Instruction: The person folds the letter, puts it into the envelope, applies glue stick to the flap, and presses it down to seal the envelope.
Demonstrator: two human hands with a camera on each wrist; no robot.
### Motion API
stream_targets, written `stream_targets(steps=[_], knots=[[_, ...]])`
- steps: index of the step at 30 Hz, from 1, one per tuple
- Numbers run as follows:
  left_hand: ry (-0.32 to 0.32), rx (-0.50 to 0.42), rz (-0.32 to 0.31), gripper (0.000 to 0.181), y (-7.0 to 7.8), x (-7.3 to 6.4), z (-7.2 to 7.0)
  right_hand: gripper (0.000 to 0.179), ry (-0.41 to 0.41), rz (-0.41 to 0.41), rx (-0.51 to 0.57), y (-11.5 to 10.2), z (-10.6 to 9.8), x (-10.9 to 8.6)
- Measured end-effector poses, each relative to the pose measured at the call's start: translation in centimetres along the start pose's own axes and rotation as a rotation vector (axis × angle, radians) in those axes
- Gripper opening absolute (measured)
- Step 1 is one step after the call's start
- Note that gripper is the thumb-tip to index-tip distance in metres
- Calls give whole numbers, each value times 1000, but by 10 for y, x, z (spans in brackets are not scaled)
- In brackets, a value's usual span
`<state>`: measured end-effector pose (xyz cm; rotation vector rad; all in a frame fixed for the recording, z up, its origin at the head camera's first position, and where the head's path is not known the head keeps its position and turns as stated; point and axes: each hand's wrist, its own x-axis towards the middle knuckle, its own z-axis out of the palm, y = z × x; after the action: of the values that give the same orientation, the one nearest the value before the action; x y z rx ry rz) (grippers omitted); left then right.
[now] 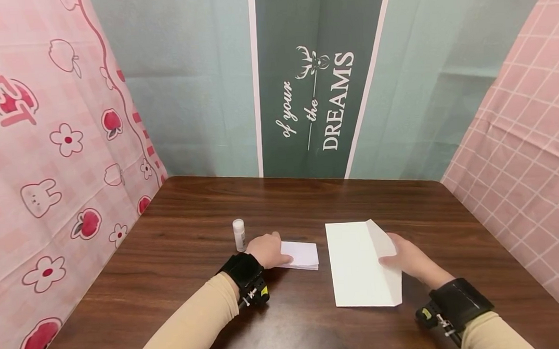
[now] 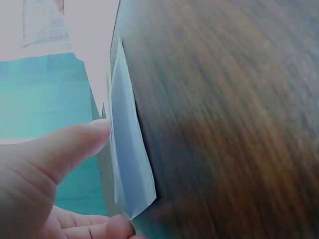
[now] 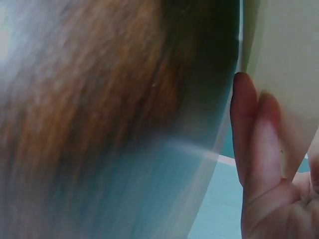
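Observation:
My left hand [image 1: 266, 251] pinches the left end of a small folded white paper [image 1: 301, 253] that lies on the table. In the left wrist view the thumb [image 2: 82, 142] presses on one face of this paper [image 2: 129, 149], whose layers gape slightly at the edge. A larger white sheet [image 1: 358, 265] is in my right hand [image 1: 407, 257], gripped by its right side, where a creased flap stands up. The right wrist view has fingers [image 3: 264, 144] flat against the back of the sheet [image 3: 289, 50]. Just left of the left hand, a capped glue stick [image 1: 239, 235] stands upright.
Dark wood-grain table [image 1: 308, 199] under everything. Behind it hangs a blue-green curtain [image 1: 201, 94] with white lettering. Pink patterned cloths hang along the left side [image 1: 73, 173] and the right side [image 1: 517, 148].

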<state>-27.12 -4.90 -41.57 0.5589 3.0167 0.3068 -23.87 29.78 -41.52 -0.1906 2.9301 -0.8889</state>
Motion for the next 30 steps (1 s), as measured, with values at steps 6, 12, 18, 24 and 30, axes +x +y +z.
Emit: stream_targets(steps=[6,12,18,24,30], knots=[[-9,-22,-6,58,-3,-3,-5,73,-8,7,73,-1,0,0],[-15,-47,-4,61,-5,-5,-9,77,-29,6,155,-5,-2,-2],[-7,-50,8,66,-6,-8,-12,77,-45,32,235,-9,-2,-1],[8,-42,9,70,-8,-9,-16,79,-65,36,291,-16,0,1],[24,-49,15,69,-11,-8,-18,78,-84,17,350,-20,3,5]])
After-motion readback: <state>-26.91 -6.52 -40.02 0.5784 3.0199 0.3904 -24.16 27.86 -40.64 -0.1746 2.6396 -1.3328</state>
